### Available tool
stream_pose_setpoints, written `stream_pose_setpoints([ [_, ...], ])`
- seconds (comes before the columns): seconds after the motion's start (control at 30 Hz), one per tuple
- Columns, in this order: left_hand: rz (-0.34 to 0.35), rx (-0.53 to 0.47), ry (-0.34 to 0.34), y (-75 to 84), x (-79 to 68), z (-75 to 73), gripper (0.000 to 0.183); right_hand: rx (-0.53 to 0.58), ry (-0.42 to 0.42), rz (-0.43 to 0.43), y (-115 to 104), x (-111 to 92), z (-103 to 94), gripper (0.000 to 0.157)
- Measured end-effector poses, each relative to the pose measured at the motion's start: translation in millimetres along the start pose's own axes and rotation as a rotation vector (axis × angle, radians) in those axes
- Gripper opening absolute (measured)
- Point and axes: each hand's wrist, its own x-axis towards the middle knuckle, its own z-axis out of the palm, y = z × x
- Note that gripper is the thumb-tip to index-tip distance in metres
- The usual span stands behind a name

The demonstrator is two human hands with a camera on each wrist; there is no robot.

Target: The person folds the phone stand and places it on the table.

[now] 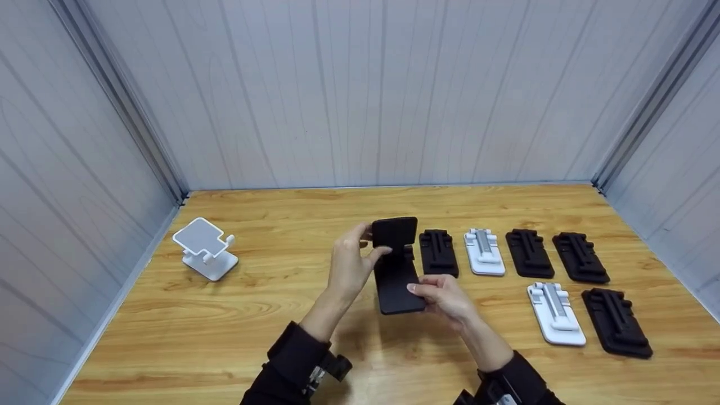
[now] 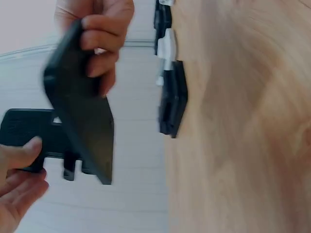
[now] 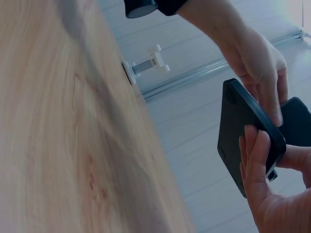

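Both hands hold a black folding phone stand above the middle of the table, its upper plate swung up from the base. My left hand pinches the upper plate at its left edge, thumb in front. With the thumb on top and fingers beneath, my right hand grips the base near its lower right corner. In the left wrist view the base stands edge-on and the upper plate sits between the left thumb and fingers. The underside of the base shows in the right wrist view.
An unfolded white phone stand stands at the table's left. To the right lie folded stands in two rows: black ones and white ones. Pale panel walls enclose the table's back and sides.
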Motion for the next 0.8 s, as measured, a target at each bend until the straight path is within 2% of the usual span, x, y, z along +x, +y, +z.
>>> stream_pose_setpoints([
  [0.1,0.039,0.001,0.008,8.3,6.9,-6.7,0.037,-0.008,0.001,-0.005,0,0,-0.4,0.027],
  [0.23,0.087,0.029,0.017,17.9,15.2,-14.0,0.030,-0.006,-0.005,-0.006,1,1,-0.6,0.031],
  [0.47,0.090,0.094,-0.003,21.1,17.0,-15.9,0.018,0.010,0.006,-0.012,3,1,-0.6,0.029],
  [0.8,0.241,0.117,0.114,17.2,9.7,-9.6,0.005,-0.016,0.045,-0.026,4,2,0.7,0.031],
])
